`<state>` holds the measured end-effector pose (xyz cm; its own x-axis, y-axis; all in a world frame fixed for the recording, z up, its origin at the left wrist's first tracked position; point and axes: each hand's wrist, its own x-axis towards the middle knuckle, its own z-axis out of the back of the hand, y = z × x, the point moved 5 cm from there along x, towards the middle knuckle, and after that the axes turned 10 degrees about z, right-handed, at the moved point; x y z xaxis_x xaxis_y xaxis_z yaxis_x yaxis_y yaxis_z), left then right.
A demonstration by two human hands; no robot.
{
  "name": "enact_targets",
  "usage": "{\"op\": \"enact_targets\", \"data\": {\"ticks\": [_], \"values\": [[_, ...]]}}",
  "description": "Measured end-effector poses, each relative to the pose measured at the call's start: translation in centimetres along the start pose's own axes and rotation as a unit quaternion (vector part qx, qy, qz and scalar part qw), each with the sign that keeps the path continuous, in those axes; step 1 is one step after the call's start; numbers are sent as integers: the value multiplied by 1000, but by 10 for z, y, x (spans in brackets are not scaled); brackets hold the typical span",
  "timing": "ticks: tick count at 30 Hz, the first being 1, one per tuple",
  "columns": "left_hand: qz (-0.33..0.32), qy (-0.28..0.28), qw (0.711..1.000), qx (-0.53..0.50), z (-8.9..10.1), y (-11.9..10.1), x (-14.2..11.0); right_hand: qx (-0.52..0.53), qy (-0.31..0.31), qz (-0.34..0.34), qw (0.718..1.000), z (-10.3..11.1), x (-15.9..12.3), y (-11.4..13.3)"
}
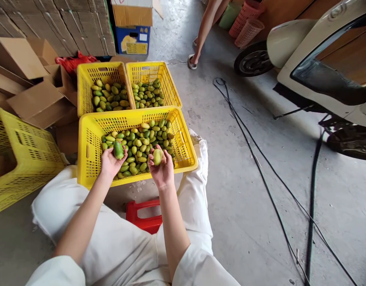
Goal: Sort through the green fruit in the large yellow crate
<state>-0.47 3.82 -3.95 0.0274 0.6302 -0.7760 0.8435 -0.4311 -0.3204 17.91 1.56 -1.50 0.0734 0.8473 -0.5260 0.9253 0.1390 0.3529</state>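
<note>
My left hand (112, 163) is closed round a dark green mango (118, 150), palm turned up. In my right hand (163, 170) lies a paler yellow-green mango (157, 157), with the fingers curled about it. Both hands are over the near side of a large yellow crate (138, 179), whose floor is covered with small green and yellowish mangoes (144, 137). Behind it stand two more yellow crates, the left one (85, 89) and the right one (172, 89), each partly filled with similar fruit.
Another yellow crate (37, 153) stands at the left by open cardboard boxes (40, 99). A red stool (144, 218) is between my legs. Black cables (260, 167) cross the floor near a white scooter (314, 67). A person's leg (205, 33) is beyond the crates.
</note>
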Motion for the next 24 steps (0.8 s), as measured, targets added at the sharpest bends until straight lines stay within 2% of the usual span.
{"op": "enact_targets", "data": {"ticks": [3,8,11,15,20,24], "values": [[-11,18,1000,-3,-2,1,3,-3,-1,17,1000,9,0,-5],[-24,16,1000,9,5,1,9,-37,33,61,997,12,4,-5],[-18,8,999,35,11,1,14,-72,29,72,994,12,6,-3],[-42,-12,997,61,18,0,20,-87,16,74,993,13,7,-1],[-69,16,995,63,18,-1,24,-53,17,50,997,14,6,-2],[-72,11,997,37,19,-1,25,-63,8,50,997,16,7,-4]]}}
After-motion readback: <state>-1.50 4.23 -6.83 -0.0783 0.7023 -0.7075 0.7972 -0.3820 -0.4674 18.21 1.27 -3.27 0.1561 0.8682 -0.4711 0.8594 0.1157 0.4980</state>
